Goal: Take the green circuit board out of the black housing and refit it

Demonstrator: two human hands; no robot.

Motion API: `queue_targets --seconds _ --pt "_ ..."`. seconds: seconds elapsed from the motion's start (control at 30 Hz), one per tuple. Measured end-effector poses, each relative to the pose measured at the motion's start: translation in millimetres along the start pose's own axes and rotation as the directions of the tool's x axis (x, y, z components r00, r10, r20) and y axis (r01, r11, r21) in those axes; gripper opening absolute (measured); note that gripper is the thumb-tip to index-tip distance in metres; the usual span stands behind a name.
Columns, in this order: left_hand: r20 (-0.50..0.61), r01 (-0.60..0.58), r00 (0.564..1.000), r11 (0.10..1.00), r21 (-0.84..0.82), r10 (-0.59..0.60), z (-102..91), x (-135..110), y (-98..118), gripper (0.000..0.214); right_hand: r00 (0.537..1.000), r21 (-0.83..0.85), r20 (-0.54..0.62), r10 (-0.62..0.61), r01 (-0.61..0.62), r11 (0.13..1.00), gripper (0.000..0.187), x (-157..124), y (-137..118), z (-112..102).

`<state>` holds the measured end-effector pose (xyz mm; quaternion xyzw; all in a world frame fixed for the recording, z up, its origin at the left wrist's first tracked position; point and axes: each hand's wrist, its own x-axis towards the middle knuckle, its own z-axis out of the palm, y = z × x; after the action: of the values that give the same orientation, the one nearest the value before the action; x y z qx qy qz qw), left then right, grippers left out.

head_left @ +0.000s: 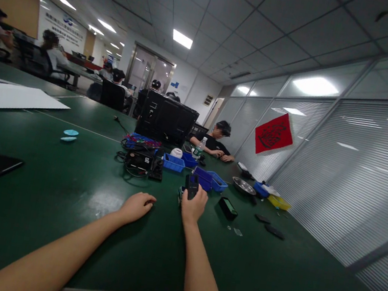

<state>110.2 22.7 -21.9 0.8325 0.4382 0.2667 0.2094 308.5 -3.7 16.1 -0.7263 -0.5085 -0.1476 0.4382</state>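
Note:
My right hand (194,207) grips a small black box-shaped device (192,185), holding it upright just above or on the green table (146,252). Its lower part is covered by my fingers, and an object with a greenish edge (180,195) shows partly behind it. My left hand (137,208) rests on the tabletop with loosely bent fingers and holds nothing. Right of my right hand lies a black case with a green inside (228,208). A small ring (229,228) and a clear flat piece (238,232) are near it.
Ahead are blue bins (173,163), a baseball (177,152), a black adapter with cables (138,162) and a black monitor (167,119). A water bottle (200,147) stands near a seated person (217,142). A metal bowl (243,186) and yellow tray (278,203) are right.

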Motion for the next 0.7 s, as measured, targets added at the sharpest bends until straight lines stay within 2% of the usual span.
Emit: queue_targets --seconds 0.07,0.13,0.2,0.27,0.33,0.47,0.6,0.7 --pt "0.0 0.0 1.0 1.0 -0.004 0.0 -0.2 0 0 0.031 0.998 0.15 -0.039 -0.048 0.054 0.987 0.053 -3 -4 1" --pt "-0.002 -0.004 1.0 1.0 -0.009 0.004 -0.3 0 1 0.031 0.999 0.322 0.031 -0.023 0.012 0.947 0.052 -6 -6 6" --pt "-0.01 -0.001 1.0 1.0 -0.024 0.001 -0.3 0 1 0.033 0.977 0.475 0.211 0.033 -0.131 0.87 0.051 -10 -6 17" --pt "-0.02 0.018 1.0 0.998 -0.056 -0.019 -0.5 0 2 0.038 0.911 0.555 0.407 0.065 -0.303 0.775 0.05 -14 -5 30" --pt "-0.023 0.049 0.998 0.995 -0.092 -0.051 -1.1 0 4 0.046 0.86 0.58 0.503 0.082 -0.407 0.706 0.047 -19 -5 43" --pt "0.002 0.074 0.997 0.989 -0.127 -0.075 -3.4 0 8 0.053 0.77 0.586 0.626 0.125 -0.571 0.575 0.035 -27 -7 59" --pt "0.014 0.02 1.0 0.993 -0.119 -0.019 -4.8 -1 11 0.045 0.661 0.561 0.744 0.101 -0.699 0.443 0.025 -29 -10 58" --pt "0.009 -0.019 1.0 0.992 -0.125 0.02 -4.8 -2 11 0.04 0.602 0.535 0.796 0.058 -0.746 0.397 0.02 -29 -13 51"
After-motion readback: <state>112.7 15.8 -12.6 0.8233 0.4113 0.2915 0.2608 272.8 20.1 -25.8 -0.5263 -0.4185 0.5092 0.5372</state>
